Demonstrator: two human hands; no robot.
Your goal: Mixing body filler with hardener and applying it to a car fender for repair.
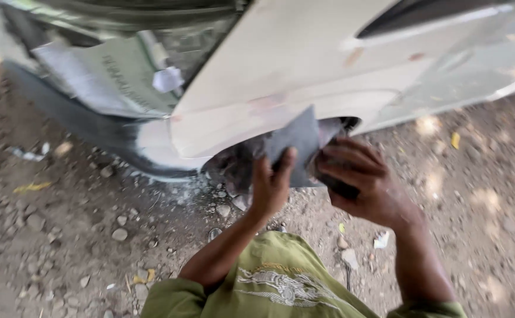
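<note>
Under the car's side, by the wheel arch: I crouch over stony ground, both hands raised to the bodywork.
Left hand: my left hand (272,182) pinches the lower left edge of a dark grey sheet of sandpaper (292,144), thumb up over its face, fingers closed on it.
Right hand: my right hand (360,179) is curled shut around a dark sanding block (334,184), which sits against the right part of the same sheet.
Sandpaper position: held between my two hands, just below the lower edge of the cream body panel (304,65), in front of the dark wheel-arch opening (237,165). Whether it touches the panel I cannot tell; the view is blurred.
Panel surface: cream, with faint pinkish patches near the lower edge.
Masking: sheets of paper (113,79) cover the area at upper left, beside the panel.
Ground: dirt and small stones (80,235), with pale dust under the arch and a few yellow leaves.
Clothing: green shirt (281,282) with a pale print, at the bottom of view.
</note>
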